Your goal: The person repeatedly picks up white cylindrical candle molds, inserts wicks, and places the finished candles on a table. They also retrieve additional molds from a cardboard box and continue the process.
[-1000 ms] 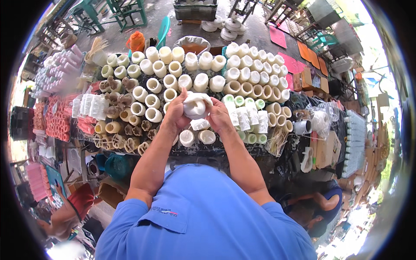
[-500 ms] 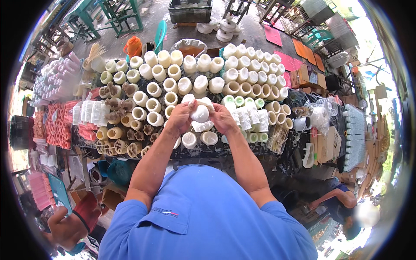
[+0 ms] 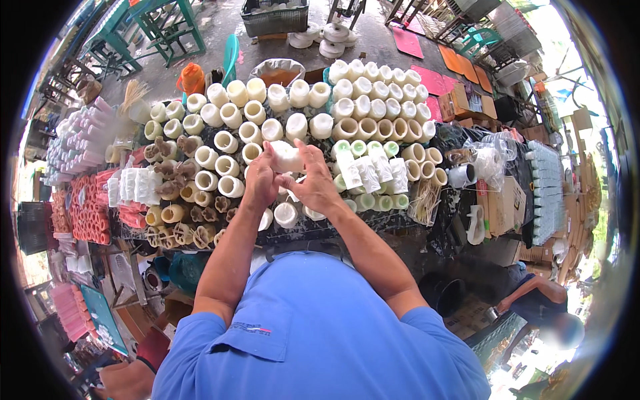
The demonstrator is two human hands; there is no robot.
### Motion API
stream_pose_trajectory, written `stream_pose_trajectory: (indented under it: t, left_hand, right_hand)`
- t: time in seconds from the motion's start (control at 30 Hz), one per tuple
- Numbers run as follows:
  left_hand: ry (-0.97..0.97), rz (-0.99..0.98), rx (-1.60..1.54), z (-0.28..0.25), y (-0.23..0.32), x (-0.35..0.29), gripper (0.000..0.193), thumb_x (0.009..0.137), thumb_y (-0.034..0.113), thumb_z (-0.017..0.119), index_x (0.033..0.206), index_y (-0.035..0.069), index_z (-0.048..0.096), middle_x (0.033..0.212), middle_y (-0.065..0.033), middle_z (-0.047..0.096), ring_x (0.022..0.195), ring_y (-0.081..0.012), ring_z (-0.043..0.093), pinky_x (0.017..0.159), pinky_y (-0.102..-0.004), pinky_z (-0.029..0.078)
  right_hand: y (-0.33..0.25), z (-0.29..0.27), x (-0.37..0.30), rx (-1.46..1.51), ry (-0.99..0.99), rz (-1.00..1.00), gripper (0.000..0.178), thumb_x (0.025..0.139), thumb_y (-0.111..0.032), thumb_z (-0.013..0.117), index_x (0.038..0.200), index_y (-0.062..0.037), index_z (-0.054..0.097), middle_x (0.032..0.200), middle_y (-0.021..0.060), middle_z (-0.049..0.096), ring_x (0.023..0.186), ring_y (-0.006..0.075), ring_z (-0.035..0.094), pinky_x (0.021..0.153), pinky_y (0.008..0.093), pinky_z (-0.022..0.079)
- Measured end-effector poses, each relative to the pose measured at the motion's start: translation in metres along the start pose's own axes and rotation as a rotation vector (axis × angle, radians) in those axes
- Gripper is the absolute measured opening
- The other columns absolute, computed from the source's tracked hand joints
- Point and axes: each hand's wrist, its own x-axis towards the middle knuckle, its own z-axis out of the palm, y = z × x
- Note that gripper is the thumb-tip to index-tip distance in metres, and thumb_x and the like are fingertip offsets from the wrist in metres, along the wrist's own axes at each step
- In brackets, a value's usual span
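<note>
Between my two hands is a short white cylinder that looks like a pillar candle (image 3: 287, 157), held above the front of the table. My left hand (image 3: 262, 181) grips its left side, with the fingers up along it. The thumb and fingers of my right hand (image 3: 313, 185) are on its right and near side. Rows of cream hollow wax cylinders (image 3: 230, 187) stand left of my hands, and solid-topped white candles (image 3: 297, 126) stand just beyond. To the right lie white candles with raised patterns (image 3: 367, 175). My hands partly hide the pieces beneath them.
Tight rows of candles (image 3: 380, 91) fill the far right of the table. Brown flower-shaped pieces (image 3: 179, 167) stand at left, with pink ones (image 3: 87, 200) beyond. A bag-lined bucket (image 3: 277, 69) is behind the table. People work at lower right (image 3: 533, 300) and lower left (image 3: 127, 380).
The white candle has been turned and shifted slightly left in my hands. My right hand has moved left and closed in around it. My view has shifted a little.
</note>
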Motion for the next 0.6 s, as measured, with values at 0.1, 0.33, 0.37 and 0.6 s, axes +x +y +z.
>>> stream_pose_trajectory:
  t: [0.1, 0.33, 0.37, 0.6]
  left_hand:
    - [-0.077, 0.064, -0.013, 0.010, 0.003, -0.007, 0.041, 0.112, 0.037, 0.057, 0.123, -0.002, 0.065, 0.110, -0.0077, 0.073, 0.095, -0.0155, 0.068, 0.084, -0.0324, 0.055]
    - [-0.038, 0.294, 0.724, 0.001, 0.012, -0.030, 0.020, 0.106, 0.011, 0.066, 0.122, -0.001, 0.064, 0.090, -0.0026, 0.072, 0.078, -0.0074, 0.064, 0.069, -0.0253, 0.051]
    - [-0.018, 0.365, 0.788, -0.002, 0.011, -0.034, 0.018, 0.106, 0.009, 0.065, 0.121, -0.001, 0.063, 0.085, -0.0028, 0.072, 0.075, -0.0076, 0.063, 0.067, -0.0260, 0.050]
    - [0.086, 0.306, 0.857, -0.021, 0.033, -0.065, 0.031, 0.099, 0.012, 0.070, 0.128, 0.002, 0.065, 0.104, -0.0082, 0.075, 0.096, -0.0166, 0.071, 0.086, -0.0313, 0.055]
  right_hand:
    - [-0.006, -0.004, 0.003, -0.044, 0.056, 0.016, 0.060, 0.085, -0.042, 0.089, 0.123, -0.0046, 0.062, 0.121, 0.0172, 0.057, 0.112, 0.0344, 0.061, 0.097, 0.0434, 0.052]
    - [-0.006, -0.023, -0.005, -0.111, -0.041, -0.139, 0.048, 0.090, -0.032, 0.086, 0.117, -0.0030, 0.061, 0.110, 0.0177, 0.065, 0.104, 0.0336, 0.065, 0.091, 0.0436, 0.053]
    - [-0.011, -0.025, -0.005, -0.098, 0.010, -0.213, 0.045, 0.089, -0.030, 0.087, 0.112, -0.0012, 0.061, 0.099, 0.0147, 0.067, 0.093, 0.0278, 0.066, 0.081, 0.0422, 0.054]
    - [-0.024, -0.094, 0.021, -0.259, 0.057, -0.176, 0.033, 0.101, -0.030, 0.076, 0.111, -0.0028, 0.060, 0.093, 0.0118, 0.071, 0.075, 0.0167, 0.067, 0.056, 0.0315, 0.053]
